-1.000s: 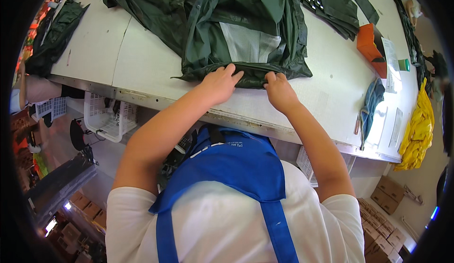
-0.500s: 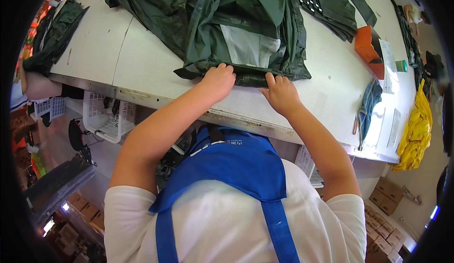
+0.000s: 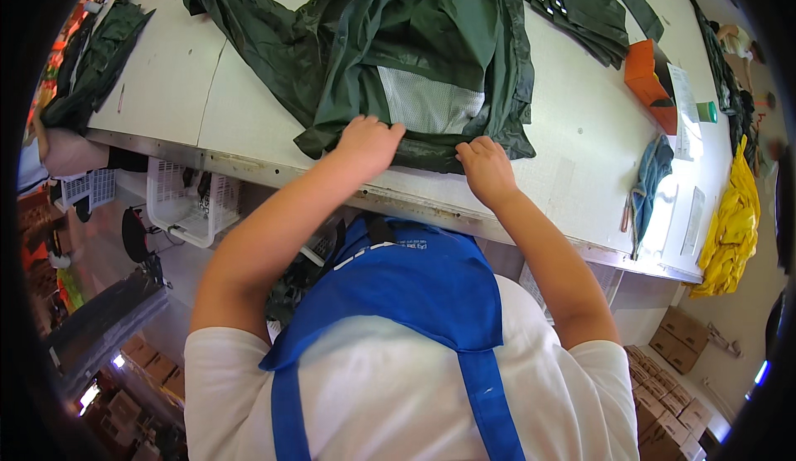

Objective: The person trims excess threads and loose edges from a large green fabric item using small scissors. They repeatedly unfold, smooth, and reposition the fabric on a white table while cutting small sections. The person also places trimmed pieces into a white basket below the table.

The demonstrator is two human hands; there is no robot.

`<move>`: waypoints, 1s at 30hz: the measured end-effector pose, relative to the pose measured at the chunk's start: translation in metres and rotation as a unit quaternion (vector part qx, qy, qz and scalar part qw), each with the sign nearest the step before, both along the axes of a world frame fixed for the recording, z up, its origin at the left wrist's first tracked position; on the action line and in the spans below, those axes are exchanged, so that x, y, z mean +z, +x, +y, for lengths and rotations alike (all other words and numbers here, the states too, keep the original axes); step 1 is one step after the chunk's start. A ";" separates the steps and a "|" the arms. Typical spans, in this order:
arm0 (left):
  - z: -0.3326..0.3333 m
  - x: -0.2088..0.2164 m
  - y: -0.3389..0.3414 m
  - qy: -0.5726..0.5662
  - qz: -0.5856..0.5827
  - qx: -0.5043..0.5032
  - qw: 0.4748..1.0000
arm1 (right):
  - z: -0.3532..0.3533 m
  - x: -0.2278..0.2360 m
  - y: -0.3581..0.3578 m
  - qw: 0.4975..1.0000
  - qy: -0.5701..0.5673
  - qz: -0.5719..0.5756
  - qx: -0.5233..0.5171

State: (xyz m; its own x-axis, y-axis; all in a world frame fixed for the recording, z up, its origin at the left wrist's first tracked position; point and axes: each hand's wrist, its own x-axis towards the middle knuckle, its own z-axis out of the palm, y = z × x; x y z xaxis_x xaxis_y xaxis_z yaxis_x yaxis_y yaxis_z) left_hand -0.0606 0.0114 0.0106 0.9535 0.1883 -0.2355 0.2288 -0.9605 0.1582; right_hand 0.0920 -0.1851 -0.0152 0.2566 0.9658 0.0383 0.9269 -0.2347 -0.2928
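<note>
A dark green rain jacket (image 3: 431, 26) lies spread on the white table, one sleeve (image 3: 257, 42) stretching to the far left. A pale mesh panel (image 3: 427, 100) shows in its middle, just above the near hem (image 3: 427, 156). My left hand (image 3: 369, 144) grips that hem left of the mesh, with its fingers curled over the cloth. To the right, my right hand (image 3: 487, 169) pinches the same hem, fingertips on top. Both thumbs are mostly hidden.
More dark green pieces (image 3: 580, 9) lie at the far right, and a green bundle (image 3: 99, 63) at the far left. An orange box (image 3: 648, 80), blue cloth (image 3: 651, 183) and yellow garment (image 3: 730, 220) are on the right. A white basket (image 3: 186, 204) sits below the table edge (image 3: 240, 168).
The jacket's near hem has come closer to me and slightly left, with both hands on it. My right hand's fingers have closed more on the cloth.
</note>
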 end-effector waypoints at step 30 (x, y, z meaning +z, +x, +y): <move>-0.101 -0.016 0.049 -0.392 -0.064 0.203 0.895 | -0.039 0.041 0.032 0.872 -0.038 0.445 -0.200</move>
